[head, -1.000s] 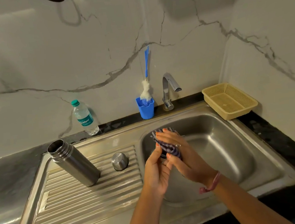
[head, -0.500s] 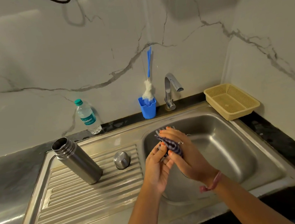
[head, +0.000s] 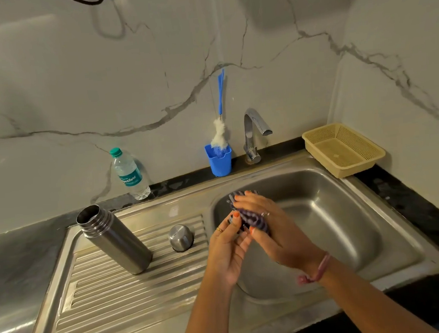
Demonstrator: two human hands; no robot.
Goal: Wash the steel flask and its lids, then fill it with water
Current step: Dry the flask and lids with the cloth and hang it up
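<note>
My right hand (head: 277, 230): fingers curled round a striped scrubbing cloth (head: 252, 218), gripping it over the near-left part of the sink basin (head: 337, 225).
My left hand (head: 228, 248): palm up just beside the right, fingertips touching the cloth; whether they pinch a lid under it I cannot tell, the cloth hides that spot.
Steel flask (head: 113, 239): open-mouthed, standing on the ribbed drainboard (head: 113, 303), well left of my hands.
Steel cap (head: 181, 237): dome up on the drainboard, between the flask and the basin's edge, near my left hand.
Tap (head: 254, 134): at the far rim, spout over the basin.
Blue cup (head: 219, 161): left of the tap, holding a bottle brush (head: 220, 123) that leans on the marble wall.
Plastic water bottle (head: 129, 174): far side, against the wall behind the flask.
Yellow basket (head: 344, 150): far right corner on the dark counter.
</note>
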